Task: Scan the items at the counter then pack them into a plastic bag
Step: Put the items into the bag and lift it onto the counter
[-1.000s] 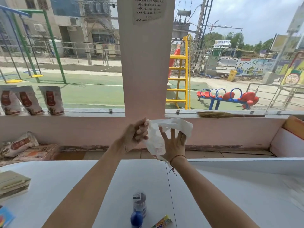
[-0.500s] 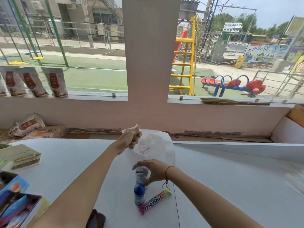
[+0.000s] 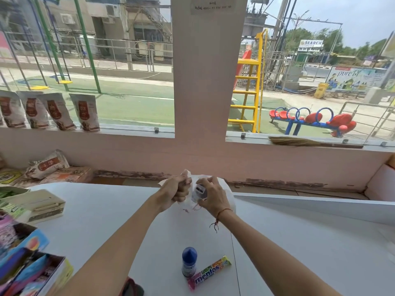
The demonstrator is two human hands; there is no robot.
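Note:
Over the far part of the white counter (image 3: pixel 299 242) I hold a thin white plastic bag (image 3: pixel 226 189). My left hand (image 3: pixel 177 189) is fisted on the bag's rim. My right hand (image 3: pixel 211 196) grips a small clear-wrapped dark item (image 3: pixel 199 192) at the bag's mouth. Nearer to me, a blue-capped bottle (image 3: pixel 189 261) lies on the counter. Beside it, touching or nearly so, lies a Mentos roll (image 3: pixel 208 272).
A cream box (image 3: pixel 42 205) sits on the counter's left, and colourful snack boxes (image 3: pixel 25 268) fill the near-left corner. A dark object (image 3: pixel 131 288) shows at the bottom edge. Pouches (image 3: pixel 84 112) line the left window sill; a broom (image 3: pixel 310 143) lies on the right sill.
My right hand picked the small wrapped item up from beside the blue-capped bottle and carried it up to the bag's mouth. The bottle and Mentos roll stay on the counter.

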